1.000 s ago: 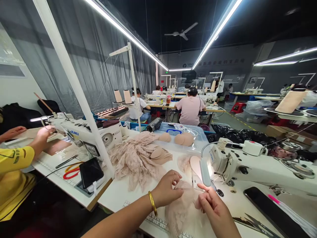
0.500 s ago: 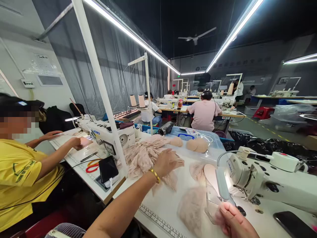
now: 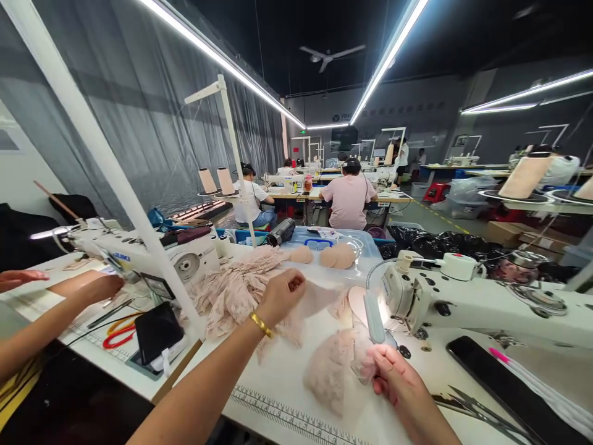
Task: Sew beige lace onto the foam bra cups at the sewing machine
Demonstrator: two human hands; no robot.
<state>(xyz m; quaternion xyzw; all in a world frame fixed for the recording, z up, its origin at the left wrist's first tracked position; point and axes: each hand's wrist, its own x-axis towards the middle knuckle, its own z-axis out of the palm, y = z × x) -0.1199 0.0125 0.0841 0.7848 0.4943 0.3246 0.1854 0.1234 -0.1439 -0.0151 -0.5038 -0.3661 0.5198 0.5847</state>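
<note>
My left hand (image 3: 280, 298), with a gold bracelet at the wrist, is closed on a sheer beige fabric piece (image 3: 319, 299) that trails to the right, slightly blurred. Beneath and behind it lies a heap of beige lace (image 3: 231, 287). My right hand (image 3: 396, 377) pinches the edge of a sheer lace piece (image 3: 327, 371), which spreads over the white table left of the fingers. A round beige pad (image 3: 357, 301) lies beyond that hand, partly behind the grey lamp (image 3: 376, 320) of the sewing machine (image 3: 445, 287).
Several beige pads (image 3: 340, 254) lie on a clear plastic box (image 3: 370, 244) at the back. Scissors (image 3: 482, 411) and a black phone (image 3: 495, 383) lie at right. A ruler strip (image 3: 287, 411) runs along the front edge. A co-worker's hand (image 3: 99, 289) works at the left machine.
The view has swung to the right. My left hand has gone from spread fingers over the lace to closed on a sheer piece. My right hand still pinches its lace piece.
</note>
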